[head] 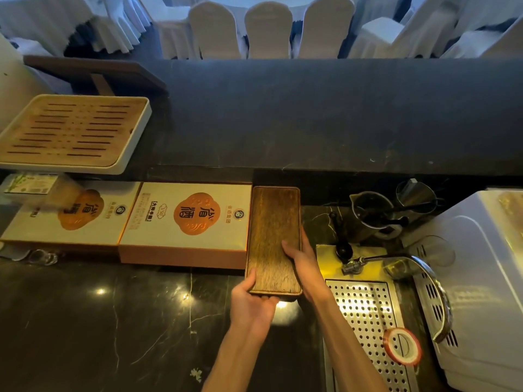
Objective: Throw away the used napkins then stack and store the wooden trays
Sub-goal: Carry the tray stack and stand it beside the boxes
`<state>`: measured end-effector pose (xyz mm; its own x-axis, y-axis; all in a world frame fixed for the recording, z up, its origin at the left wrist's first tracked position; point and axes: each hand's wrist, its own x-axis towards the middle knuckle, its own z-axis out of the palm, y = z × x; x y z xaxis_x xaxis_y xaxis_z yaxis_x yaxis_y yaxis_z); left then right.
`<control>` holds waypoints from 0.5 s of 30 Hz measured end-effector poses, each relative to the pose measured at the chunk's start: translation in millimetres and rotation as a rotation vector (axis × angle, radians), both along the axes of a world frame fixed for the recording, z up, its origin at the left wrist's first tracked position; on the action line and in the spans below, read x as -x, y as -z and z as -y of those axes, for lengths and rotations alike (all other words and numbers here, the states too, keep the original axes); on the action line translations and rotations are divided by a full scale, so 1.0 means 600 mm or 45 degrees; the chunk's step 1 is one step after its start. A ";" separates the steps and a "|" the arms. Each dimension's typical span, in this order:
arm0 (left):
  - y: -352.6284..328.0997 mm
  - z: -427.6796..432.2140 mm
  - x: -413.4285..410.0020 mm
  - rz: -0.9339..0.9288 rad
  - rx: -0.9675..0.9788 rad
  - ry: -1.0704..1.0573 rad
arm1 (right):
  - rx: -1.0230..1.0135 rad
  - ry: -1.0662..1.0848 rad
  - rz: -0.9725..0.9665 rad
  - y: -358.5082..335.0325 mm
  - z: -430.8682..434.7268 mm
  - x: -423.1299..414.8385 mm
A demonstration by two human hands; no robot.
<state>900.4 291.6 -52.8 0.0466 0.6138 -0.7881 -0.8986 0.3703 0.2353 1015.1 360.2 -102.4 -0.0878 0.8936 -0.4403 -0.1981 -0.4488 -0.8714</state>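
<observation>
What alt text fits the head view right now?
Both hands, left hand and right hand, hold a dark wooden tray over a black marble counter, beside a white-and-orange gift box. A perforated metal drain tray lies to the right.

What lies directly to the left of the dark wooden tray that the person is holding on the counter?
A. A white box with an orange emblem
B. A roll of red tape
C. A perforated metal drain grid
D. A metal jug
A: the white box with the orange emblem sits against the left edge of the dark wooden tray, which the left hand and right hand both hold.
</observation>
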 end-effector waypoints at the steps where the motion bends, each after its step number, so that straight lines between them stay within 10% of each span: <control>1: 0.000 0.000 0.003 -0.019 -0.007 0.039 | -0.010 -0.004 0.004 0.002 0.001 -0.001; 7: 0.021 -0.015 0.044 -0.660 0.034 0.557 | 0.088 0.047 -0.110 0.014 0.007 -0.001; 15: 0.036 -0.013 0.056 -0.659 -0.210 0.663 | 0.189 0.055 -0.428 0.008 -0.003 -0.004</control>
<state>866.8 299.3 -74.7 0.0115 0.7257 -0.6879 -0.3767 0.6404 0.6693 1017.6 361.8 -107.1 -0.2131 0.8282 -0.5183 -0.4841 -0.5504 -0.6803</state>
